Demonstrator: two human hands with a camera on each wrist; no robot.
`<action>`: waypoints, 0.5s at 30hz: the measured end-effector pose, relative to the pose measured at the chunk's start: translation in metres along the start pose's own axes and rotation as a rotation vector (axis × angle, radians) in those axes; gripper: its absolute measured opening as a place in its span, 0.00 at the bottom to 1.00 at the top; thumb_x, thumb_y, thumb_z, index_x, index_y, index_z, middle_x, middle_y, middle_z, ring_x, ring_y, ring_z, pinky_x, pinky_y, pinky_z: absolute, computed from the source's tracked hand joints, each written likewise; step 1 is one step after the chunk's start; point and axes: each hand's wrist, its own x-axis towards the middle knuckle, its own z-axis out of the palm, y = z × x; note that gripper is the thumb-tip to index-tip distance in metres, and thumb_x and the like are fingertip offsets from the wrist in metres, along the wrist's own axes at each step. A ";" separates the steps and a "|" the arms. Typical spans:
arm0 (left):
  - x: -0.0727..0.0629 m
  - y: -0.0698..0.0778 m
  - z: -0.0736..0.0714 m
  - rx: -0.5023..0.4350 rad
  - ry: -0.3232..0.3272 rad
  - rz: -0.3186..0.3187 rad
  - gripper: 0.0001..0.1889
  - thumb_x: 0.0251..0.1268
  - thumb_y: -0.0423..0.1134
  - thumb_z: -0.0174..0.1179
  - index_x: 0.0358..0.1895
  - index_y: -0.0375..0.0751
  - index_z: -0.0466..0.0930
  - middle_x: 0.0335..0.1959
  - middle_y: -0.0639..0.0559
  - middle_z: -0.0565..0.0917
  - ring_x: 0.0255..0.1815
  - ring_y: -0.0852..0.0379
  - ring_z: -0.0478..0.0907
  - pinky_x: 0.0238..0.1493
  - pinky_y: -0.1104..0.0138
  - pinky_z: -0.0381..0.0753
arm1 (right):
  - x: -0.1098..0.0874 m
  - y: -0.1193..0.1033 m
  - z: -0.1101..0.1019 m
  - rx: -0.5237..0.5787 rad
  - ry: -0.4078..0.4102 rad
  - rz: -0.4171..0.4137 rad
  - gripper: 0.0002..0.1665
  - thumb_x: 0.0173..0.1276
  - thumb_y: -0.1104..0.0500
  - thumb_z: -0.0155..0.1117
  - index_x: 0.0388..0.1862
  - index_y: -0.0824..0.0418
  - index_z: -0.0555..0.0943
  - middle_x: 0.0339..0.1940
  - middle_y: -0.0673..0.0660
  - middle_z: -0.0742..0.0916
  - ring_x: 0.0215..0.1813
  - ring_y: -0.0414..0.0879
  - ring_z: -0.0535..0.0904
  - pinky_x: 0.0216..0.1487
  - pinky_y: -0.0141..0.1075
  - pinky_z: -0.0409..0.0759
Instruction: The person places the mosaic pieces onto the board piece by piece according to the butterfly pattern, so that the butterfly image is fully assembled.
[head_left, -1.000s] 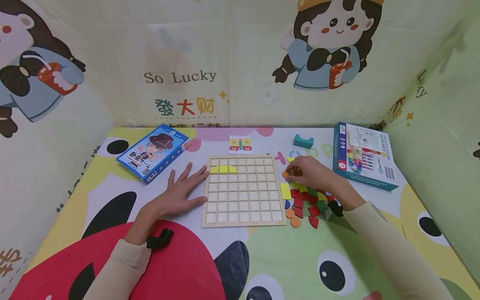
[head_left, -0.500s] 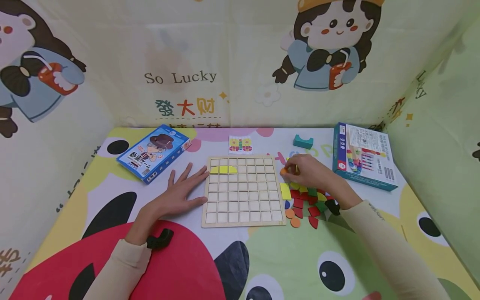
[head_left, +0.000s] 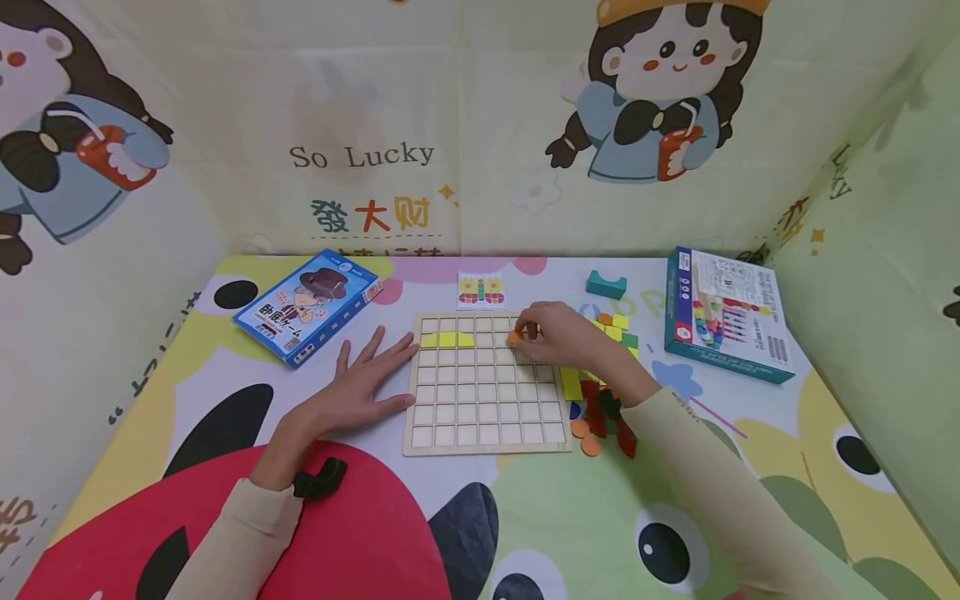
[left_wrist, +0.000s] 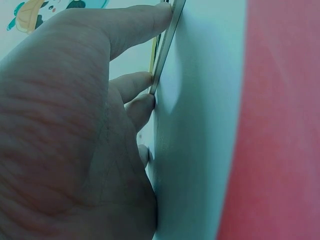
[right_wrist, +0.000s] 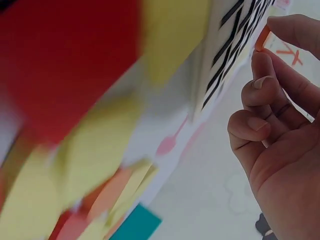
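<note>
A square wooden grid board lies flat on the table. Three yellow pieces sit side by side in its second row at the left. My left hand rests on the table with fingers spread, thumb and fingertips touching the board's left edge. Above the upper right part of the board, my right hand pinches an orange disc between thumb and forefinger. The right wrist view shows the orange disc held edge-on at the fingertips, with the other fingers curled.
Loose red pieces, yellow, green and orange ones lie right of the board, partly under my right arm. A butterfly pattern card lies behind the board. A blue box stands left, a teal box right, and a teal block at the back.
My right hand has moved left from the loose pieces to over the board, carrying the orange disc. My left hand has stayed at the board's left edge.
</note>
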 end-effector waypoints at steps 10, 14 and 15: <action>0.001 0.000 0.000 0.005 0.000 -0.007 0.46 0.68 0.62 0.63 0.87 0.58 0.54 0.90 0.52 0.50 0.91 0.37 0.29 0.81 0.28 0.18 | 0.026 -0.020 0.016 -0.028 -0.022 -0.048 0.13 0.73 0.53 0.72 0.49 0.60 0.89 0.34 0.53 0.85 0.39 0.46 0.78 0.41 0.34 0.77; 0.001 0.000 0.001 0.002 0.000 -0.009 0.46 0.69 0.63 0.62 0.87 0.59 0.54 0.90 0.52 0.50 0.91 0.37 0.29 0.81 0.28 0.18 | 0.030 -0.021 0.020 -0.048 -0.032 -0.066 0.15 0.73 0.53 0.72 0.52 0.60 0.89 0.36 0.54 0.87 0.41 0.46 0.78 0.44 0.35 0.80; 0.001 0.000 0.001 0.000 0.001 -0.008 0.46 0.69 0.63 0.62 0.87 0.59 0.54 0.90 0.52 0.50 0.91 0.37 0.29 0.81 0.28 0.18 | 0.031 -0.021 0.020 -0.049 -0.034 -0.067 0.15 0.73 0.53 0.72 0.53 0.60 0.89 0.37 0.54 0.88 0.41 0.46 0.79 0.45 0.36 0.81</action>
